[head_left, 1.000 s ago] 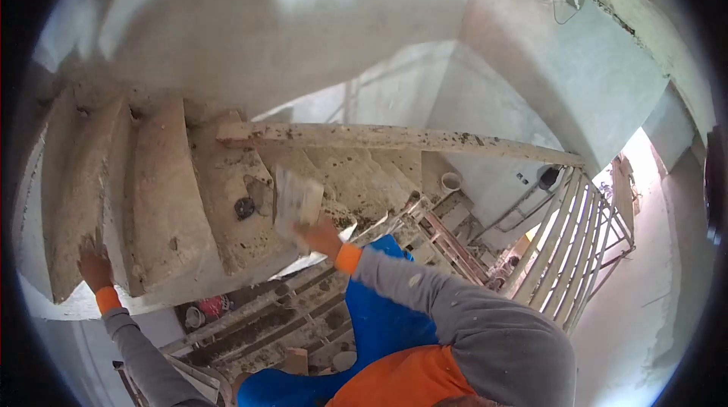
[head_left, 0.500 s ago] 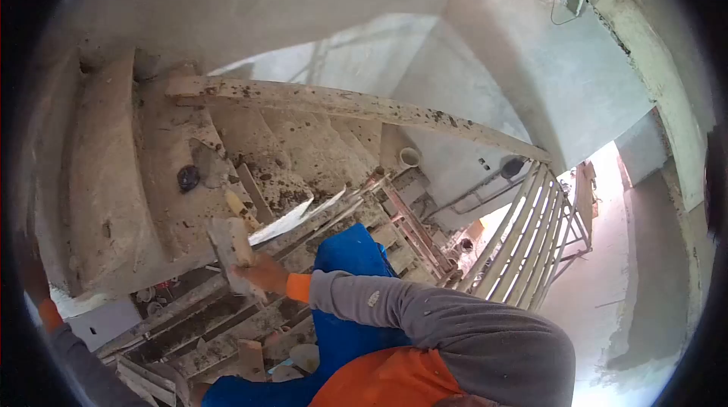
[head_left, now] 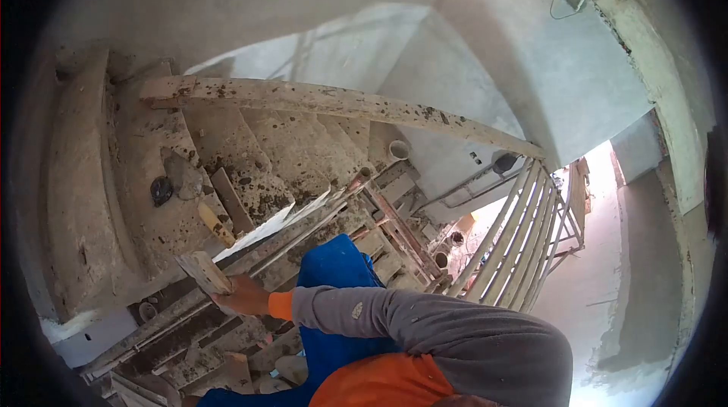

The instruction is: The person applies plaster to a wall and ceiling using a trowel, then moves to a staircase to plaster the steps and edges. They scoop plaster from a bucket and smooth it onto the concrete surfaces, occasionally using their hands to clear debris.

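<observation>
My right hand (head_left: pixel 244 295) is closed around a wooden float (head_left: pixel 203 272), a flat, pale, mortar-stained piece held at the edge of the stair steps. Just above it on a step (head_left: pixel 163 229) lies a yellowish tool (head_left: pixel 215 225) with a dark-speckled end. A short board (head_left: pixel 231 201) leans beside that tool. Farther up the same step sit a dark round lump (head_left: pixel 161 190) and a grey flat piece (head_left: pixel 182 176). My left hand is out of view.
A long mortar-spattered beam (head_left: pixel 334 100) crosses above the stairs. Below lie scaffold planks (head_left: pixel 189 331) with gaps. A slatted wooden frame (head_left: pixel 508 240) stands at right, near a bucket (head_left: pixel 398 150). A plastered wall (head_left: pixel 303 12) rises behind the steps.
My right hand and the float have shifted left and down, and the float has turned. My left hand and sleeve have left the view at the left edge. The whole view has shifted slightly.
</observation>
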`<move>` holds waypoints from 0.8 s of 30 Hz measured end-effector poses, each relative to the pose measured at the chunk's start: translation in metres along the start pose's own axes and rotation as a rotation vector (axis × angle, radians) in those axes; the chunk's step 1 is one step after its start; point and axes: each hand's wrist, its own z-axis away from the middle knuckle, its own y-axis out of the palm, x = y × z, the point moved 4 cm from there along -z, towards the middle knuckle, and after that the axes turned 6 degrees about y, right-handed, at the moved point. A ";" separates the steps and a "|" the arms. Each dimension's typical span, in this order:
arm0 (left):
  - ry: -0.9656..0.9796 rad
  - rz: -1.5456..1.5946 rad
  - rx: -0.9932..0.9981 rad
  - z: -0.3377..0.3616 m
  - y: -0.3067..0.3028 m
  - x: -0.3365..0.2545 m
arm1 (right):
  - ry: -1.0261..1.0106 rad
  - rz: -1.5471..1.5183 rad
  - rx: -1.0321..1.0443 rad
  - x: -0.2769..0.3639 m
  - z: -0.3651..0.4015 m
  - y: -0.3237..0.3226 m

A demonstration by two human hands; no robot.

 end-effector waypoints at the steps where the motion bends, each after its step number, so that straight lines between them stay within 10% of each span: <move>1: 0.061 -0.061 -0.020 0.001 0.008 0.007 | 0.019 0.005 0.010 0.002 -0.001 -0.001; 8: -0.268 -0.054 0.628 0.004 0.043 0.018 | -0.073 0.013 0.081 -0.006 -0.011 -0.003; 10: -0.226 0.096 0.169 0.016 0.056 0.028 | 0.032 0.026 0.156 -0.021 -0.026 0.006; 12: -0.379 0.228 0.340 -0.001 -0.027 -0.008 | -0.020 -0.026 0.137 -0.003 -0.006 -0.002; 24: -0.316 0.328 0.229 0.001 -0.005 -0.006 | -0.094 0.114 -0.008 0.002 -0.014 0.001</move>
